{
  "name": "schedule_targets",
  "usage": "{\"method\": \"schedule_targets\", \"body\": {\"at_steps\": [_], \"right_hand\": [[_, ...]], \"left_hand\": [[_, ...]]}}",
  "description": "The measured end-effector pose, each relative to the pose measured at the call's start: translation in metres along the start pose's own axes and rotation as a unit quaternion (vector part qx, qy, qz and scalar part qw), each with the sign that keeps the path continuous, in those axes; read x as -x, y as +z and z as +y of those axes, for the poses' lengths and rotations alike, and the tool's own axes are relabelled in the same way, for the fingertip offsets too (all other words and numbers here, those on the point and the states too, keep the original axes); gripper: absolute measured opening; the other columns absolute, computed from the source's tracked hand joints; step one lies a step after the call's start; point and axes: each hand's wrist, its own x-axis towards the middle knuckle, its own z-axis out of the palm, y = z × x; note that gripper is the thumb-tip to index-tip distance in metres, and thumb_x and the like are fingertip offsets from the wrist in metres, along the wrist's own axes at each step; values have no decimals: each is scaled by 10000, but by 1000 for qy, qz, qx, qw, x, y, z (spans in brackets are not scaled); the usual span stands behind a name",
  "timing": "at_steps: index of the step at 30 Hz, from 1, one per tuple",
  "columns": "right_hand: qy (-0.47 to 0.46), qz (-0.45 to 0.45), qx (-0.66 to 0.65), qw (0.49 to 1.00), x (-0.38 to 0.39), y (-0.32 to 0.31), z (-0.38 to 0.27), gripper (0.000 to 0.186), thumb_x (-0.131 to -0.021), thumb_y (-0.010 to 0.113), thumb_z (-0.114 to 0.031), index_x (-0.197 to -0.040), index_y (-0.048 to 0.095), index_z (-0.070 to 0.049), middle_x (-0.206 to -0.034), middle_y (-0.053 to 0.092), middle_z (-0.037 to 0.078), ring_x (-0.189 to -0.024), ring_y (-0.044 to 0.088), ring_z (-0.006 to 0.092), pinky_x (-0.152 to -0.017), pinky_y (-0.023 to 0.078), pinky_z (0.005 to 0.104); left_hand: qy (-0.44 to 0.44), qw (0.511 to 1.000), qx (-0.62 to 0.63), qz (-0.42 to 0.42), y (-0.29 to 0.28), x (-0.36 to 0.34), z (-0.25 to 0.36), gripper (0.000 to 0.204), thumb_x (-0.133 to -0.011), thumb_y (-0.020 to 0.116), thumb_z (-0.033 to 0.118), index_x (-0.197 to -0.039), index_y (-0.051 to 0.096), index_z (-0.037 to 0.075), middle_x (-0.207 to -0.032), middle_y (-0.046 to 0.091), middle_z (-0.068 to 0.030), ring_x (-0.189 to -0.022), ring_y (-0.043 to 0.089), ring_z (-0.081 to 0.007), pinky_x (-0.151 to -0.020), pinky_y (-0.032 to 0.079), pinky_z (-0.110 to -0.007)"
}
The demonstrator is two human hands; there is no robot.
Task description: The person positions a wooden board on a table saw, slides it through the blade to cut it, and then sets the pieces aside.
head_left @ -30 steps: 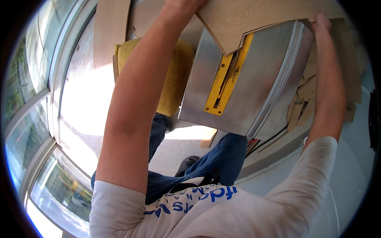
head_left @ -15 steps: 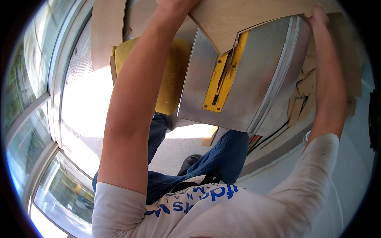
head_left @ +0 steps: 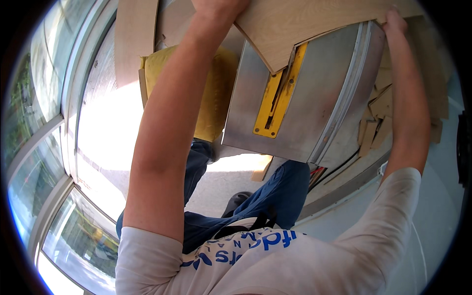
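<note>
A pale plywood board (head_left: 314, 14) with an angled cutout lies over the top of a steel saw table (head_left: 319, 78), its pointed corner above the yellow slotted blade insert (head_left: 275, 108). At the upper left, my left hand (head_left: 221, 7) grips the board's left edge, its fingertips partly out of frame. My right hand (head_left: 395, 20) is closed on the board's right part, beyond the metal guide rail (head_left: 344, 98) along the table's right side.
A yellow padded block or sack (head_left: 211, 108) stands left of the saw. Stacked wood offcuts (head_left: 376, 118) lie to the right, and a tall sheet (head_left: 135, 34) at upper left. Glass panels (head_left: 39, 147) line the left. A small strip (head_left: 261, 167) lies on the floor (head_left: 206, 191) by my legs.
Both hands and the board have shifted slightly left in the view since a second ago; in the last half second the board's pointed corner has dropped a little toward me.
</note>
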Motion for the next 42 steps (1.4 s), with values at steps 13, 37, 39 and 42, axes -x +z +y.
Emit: {"method": "schedule_targets", "body": {"at_steps": [13,37,39,42], "right_hand": [[-28,-1,-3,1000,-60,-18,35,473,-1078,422,-278,-1357,475,100,-1239,657,239,-1027,707,399,-829,627,525],[-6,-29,41,999,-136,-62,66,514,-973,629,-183,-1279,439,183,-1223,607,240,-1025,689,367,-808,622,497],[-4,-18,43,999,-127,-55,63,521,-974,633,-191,-1287,440,178,-1226,607,240,-1019,691,363,-804,622,499],[0,8,47,999,-118,-58,54,532,-977,637,-207,-1305,441,163,-1231,609,237,-1013,691,364,-805,621,506]], "left_hand": [[-9,1000,-10,-9,3,3,-2,488,-970,520,470,-1055,747,47,-989,722,-251,-960,693,-419,-877,538,-486],[-2,1000,-5,1,2,9,-6,466,-972,538,452,-1042,749,42,-973,725,-244,-948,696,-407,-853,544,-478],[-5,1000,-7,1,1,10,-7,466,-972,538,451,-1041,748,42,-975,725,-243,-949,695,-406,-854,544,-478],[4,1000,-9,4,2,9,-5,466,-971,538,452,-1029,750,40,-959,726,-240,-939,696,-408,-849,545,-476]]}}
